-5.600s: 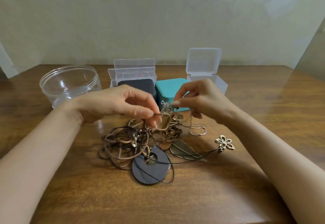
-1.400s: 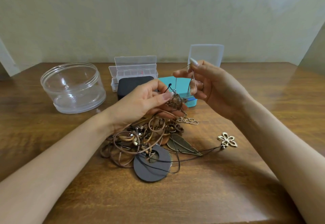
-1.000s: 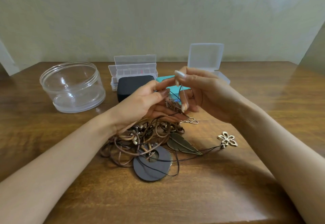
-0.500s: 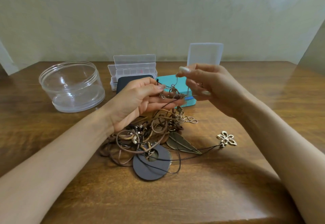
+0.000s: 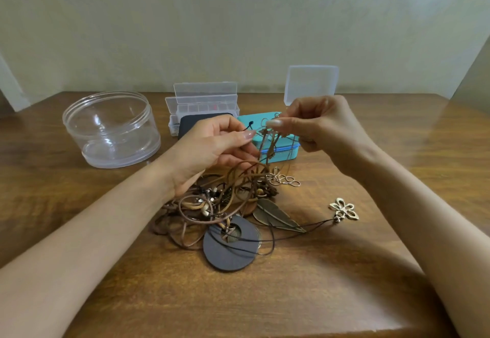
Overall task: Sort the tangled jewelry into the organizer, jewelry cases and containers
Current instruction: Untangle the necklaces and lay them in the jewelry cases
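A tangle of brown cords and pendants (image 5: pixel 225 205) lies mid-table, with a dark round disc pendant (image 5: pixel 230 247), a bronze leaf pendant (image 5: pixel 275 217) and a pale flower pendant (image 5: pixel 344 209). Above it, my left hand (image 5: pixel 212 149) pinches a dark cord end. My right hand (image 5: pixel 323 125) pinches a thin chain with a small metal charm (image 5: pixel 267 141) hanging between the hands. Silver chain links (image 5: pixel 285 180) rest on the wood below. Behind stand a clear compartment organizer (image 5: pixel 204 101), a black case (image 5: pixel 189 125), a teal case (image 5: pixel 281 149) and an open clear box (image 5: pixel 311 84).
A big round clear container (image 5: pixel 111 128) stands at the back left of the wooden table (image 5: pixel 265 298). A pale wall runs right behind the containers. The table's right corner ends near the far right.
Over the last seconds both hands lifted the small charm and chain off the pile. Since half a second ago the hands drew slightly apart, the chain hanging between them.
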Demonstrator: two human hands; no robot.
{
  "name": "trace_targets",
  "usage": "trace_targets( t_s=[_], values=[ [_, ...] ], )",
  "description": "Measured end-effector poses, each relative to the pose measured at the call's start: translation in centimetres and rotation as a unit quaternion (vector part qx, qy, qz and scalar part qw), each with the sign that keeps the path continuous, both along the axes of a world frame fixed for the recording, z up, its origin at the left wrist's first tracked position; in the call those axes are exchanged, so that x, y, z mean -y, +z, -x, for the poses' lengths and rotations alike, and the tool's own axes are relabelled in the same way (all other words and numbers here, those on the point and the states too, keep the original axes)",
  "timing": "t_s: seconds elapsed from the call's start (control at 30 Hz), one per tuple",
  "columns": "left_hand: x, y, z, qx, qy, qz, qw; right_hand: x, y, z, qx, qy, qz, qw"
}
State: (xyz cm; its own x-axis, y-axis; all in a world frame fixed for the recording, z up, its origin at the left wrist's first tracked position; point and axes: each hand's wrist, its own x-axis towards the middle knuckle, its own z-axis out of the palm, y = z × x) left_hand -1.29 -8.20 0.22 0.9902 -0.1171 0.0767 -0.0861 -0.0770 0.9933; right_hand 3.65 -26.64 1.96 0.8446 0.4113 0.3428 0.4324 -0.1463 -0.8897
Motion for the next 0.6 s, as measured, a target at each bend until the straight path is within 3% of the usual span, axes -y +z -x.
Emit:
trace_targets(
  t_s=[0.27, 0.6],
  values=[
    [0.73, -0.48, 0.13, 0.033, 0.012, -0.059, 0.998, -0.23, -0.44, -0.13, 0.015, 0.024, 0.039, 0.999],
    [0.91, -0.65, 0.05, 0.068, 0.006, 0.000, 0.998, 0.67, 0.26, -0.71, -0.105, 0.070, 0.025, 0.992]
  ],
)
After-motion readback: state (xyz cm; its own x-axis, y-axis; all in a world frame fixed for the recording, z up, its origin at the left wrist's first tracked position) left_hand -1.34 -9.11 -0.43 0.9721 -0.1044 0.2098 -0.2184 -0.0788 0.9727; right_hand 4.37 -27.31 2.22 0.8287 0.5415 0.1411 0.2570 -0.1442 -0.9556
